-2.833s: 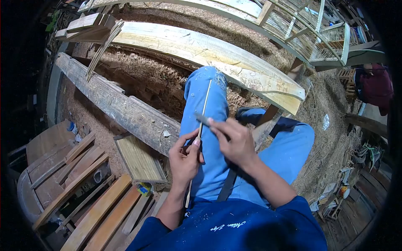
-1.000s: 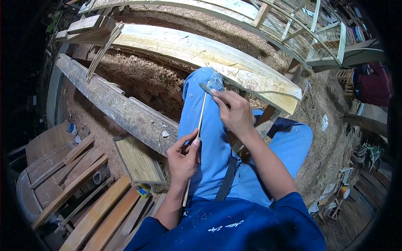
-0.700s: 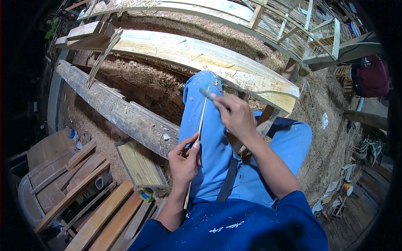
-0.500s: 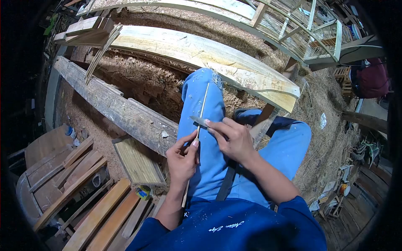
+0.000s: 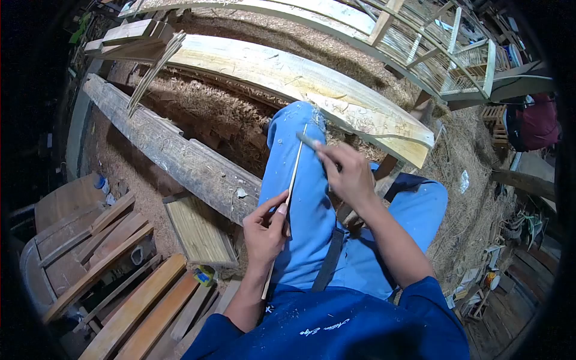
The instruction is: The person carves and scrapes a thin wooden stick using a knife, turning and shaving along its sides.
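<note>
Pinched in my left hand (image 5: 266, 233) is a thin pale wooden strip (image 5: 296, 161). It runs along the thigh of my blue trousers (image 5: 282, 141) up to the knee, and its lower end passes under my left wrist. My right hand (image 5: 350, 178) is closed on a small knife (image 5: 308, 141), whose handle is mostly hidden in the fingers. The blade lies close to the strip's far end; I cannot tell whether it touches. Small shavings cling to the knee.
A long pale plank (image 5: 252, 65) crosses beyond my knee, with a bundle of thin strips (image 5: 155, 72) at its left. A weathered beam (image 5: 162, 141) lies on the left. Several boards (image 5: 144, 306) are at lower left. Shavings cover the ground; a slatted frame (image 5: 456, 60) stands upper right.
My right hand has moved the knife away from my left hand, up along the strip toward its far end. My left hand still holds the strip in nearly the same place.
</note>
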`<act>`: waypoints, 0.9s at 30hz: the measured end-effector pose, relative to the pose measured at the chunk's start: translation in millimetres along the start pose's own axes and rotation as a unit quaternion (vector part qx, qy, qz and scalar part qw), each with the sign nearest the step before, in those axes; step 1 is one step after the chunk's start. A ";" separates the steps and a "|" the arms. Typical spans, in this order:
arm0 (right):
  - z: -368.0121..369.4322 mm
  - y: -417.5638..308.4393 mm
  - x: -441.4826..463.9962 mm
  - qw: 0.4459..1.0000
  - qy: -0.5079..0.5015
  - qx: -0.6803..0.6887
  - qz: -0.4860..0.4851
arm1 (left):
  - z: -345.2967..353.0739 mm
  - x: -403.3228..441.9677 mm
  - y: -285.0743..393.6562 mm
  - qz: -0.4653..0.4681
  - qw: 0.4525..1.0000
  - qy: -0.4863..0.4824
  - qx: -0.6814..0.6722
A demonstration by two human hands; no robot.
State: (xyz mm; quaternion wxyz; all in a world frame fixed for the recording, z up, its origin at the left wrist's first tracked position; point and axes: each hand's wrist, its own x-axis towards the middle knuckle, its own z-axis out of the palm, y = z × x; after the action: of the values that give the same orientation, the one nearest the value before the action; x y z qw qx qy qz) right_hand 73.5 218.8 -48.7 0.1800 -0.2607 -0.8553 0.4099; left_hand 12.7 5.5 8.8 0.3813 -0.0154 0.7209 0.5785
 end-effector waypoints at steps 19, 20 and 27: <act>-15.6 3.3 -2.5 0.999 -0.031 -0.017 -0.041 | 2.8 4.4 7.8 -0.032 0.999 -0.017 -0.020; -15.9 -2.3 -13.2 0.997 -0.068 -0.011 -0.042 | 2.5 5.4 8.4 -0.035 0.999 -0.018 -0.017; -13.4 -6.5 -24.5 0.996 -0.068 -0.018 -0.061 | 4.3 7.9 9.1 -0.050 0.998 -0.018 -0.013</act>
State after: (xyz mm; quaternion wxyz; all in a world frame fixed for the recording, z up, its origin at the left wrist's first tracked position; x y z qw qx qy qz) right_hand 98.2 209.1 -37.9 0.1417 -0.1832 -0.8870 0.3995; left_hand 5.2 15.3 11.7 0.4228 -0.0460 0.7046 0.5681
